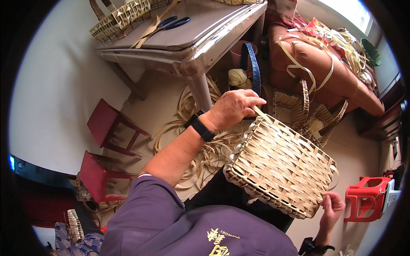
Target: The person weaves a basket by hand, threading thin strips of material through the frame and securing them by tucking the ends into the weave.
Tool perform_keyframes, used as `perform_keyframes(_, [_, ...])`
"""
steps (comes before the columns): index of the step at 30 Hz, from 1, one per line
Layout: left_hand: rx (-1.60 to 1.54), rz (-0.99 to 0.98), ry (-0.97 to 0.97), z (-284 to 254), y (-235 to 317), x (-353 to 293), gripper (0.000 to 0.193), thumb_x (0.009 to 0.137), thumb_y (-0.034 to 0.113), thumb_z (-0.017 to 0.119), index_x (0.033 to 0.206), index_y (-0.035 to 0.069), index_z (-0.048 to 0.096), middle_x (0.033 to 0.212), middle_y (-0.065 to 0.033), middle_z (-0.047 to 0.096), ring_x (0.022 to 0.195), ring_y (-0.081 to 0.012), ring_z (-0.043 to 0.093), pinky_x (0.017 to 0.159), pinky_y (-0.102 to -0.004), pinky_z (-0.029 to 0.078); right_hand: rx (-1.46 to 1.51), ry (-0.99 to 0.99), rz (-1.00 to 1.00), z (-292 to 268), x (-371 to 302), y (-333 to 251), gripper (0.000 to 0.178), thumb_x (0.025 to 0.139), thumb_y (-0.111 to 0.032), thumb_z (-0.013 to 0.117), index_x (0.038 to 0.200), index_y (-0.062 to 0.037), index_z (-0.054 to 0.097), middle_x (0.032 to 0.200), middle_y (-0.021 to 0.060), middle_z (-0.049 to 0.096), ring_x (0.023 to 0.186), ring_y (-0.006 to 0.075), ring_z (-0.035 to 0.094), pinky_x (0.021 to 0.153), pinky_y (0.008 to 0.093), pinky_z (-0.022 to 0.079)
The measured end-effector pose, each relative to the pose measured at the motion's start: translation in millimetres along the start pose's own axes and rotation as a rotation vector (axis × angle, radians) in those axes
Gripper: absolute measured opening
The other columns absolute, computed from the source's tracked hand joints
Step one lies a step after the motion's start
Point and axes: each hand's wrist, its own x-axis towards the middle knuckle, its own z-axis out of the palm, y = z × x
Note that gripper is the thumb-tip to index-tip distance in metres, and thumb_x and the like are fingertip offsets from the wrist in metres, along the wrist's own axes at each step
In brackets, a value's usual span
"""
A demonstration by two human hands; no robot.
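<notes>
I am holding a woven basket aslant over my lap, its broad plaited side facing up toward me. My left hand is pinching a flat strip at the basket's upper left corner, while my right hand is touching the lower right corner, thumb and finger close together; I cannot tell whether they are gripping anything. Around me, pale floor is showing beneath a tangle of loose strips. Ahead, a brown table is bearing scissors with dark blue handles and another basket at its far left. Two dark red stools are standing on my left, one beyond the other, by a white wall. On my right, a reddish-brown sofa is carrying a heap of pale strips below a bright window, and a red plastic stool is standing nearer. As for writing, yellow lettering is running across the chest of my dark purple shirt.
</notes>
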Motion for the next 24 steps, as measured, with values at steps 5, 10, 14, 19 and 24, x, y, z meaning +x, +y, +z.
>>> perform_keyframes(5, [0.295,0.116,-0.063,2,-12,-2,0.014,0.087,0.014,0.073,0.099,0.015,0.079,0.097,-0.0037,0.076,0.089,-0.0262,0.07,0.079,-0.0381,0.056,0.107,0.139,-0.085,48,-13,33,0.006,0.1,-0.002,0.064,0.094,-0.0024,0.063,0.075,-0.0066,0.049,0.065,0.0024,0.04,0.06,0.0192,0.03])
perform_keyframes(10, [0.396,0.082,-0.014,1,-7,-1,0.013,0.088,0.013,0.071,0.097,0.015,0.079,0.096,-0.0035,0.076,0.089,-0.0253,0.071,0.081,-0.0375,0.055,0.173,0.193,-0.123,57,-12,33,0.008,0.1,0.003,0.062,0.093,-0.0006,0.061,0.082,-0.0052,0.043,0.07,0.0036,0.036,0.065,0.0186,0.03])
perform_keyframes(14, [0.476,0.133,-0.034,8,-2,7,0.009,0.087,0.013,0.07,0.093,0.014,0.078,0.092,-0.0031,0.075,0.092,-0.0237,0.07,0.088,-0.0381,0.052,0.171,0.171,-0.132,57,-11,36,0.007,0.099,0.004,0.063,0.093,-0.0002,0.061,0.083,-0.0047,0.042,0.071,0.0042,0.036,0.066,0.0187,0.029])
perform_keyframes(19, [0.55,0.188,-0.037,22,7,15,0.005,0.086,0.016,0.073,0.086,0.012,0.075,0.085,-0.0052,0.074,0.085,-0.0245,0.07,0.085,-0.0393,0.052,0.162,0.215,-0.136,58,-14,30,0.007,0.097,0.004,0.065,0.093,-0.0006,0.063,0.082,-0.0044,0.041,0.07,0.0054,0.036,0.065,0.0204,0.03])
perform_keyframes(24, [0.457,-0.181,0.342,19,-9,-10,0.011,0.089,0.016,0.072,0.088,0.006,0.075,0.077,-0.0086,0.073,0.069,-0.0249,0.069,0.068,-0.0377,0.054,0.152,0.189,-0.195,62,-14,8,0.007,0.096,0.004,0.067,0.093,-0.0015,0.065,0.079,-0.0055,0.039,0.069,0.0045,0.036,0.064,0.0205,0.029])
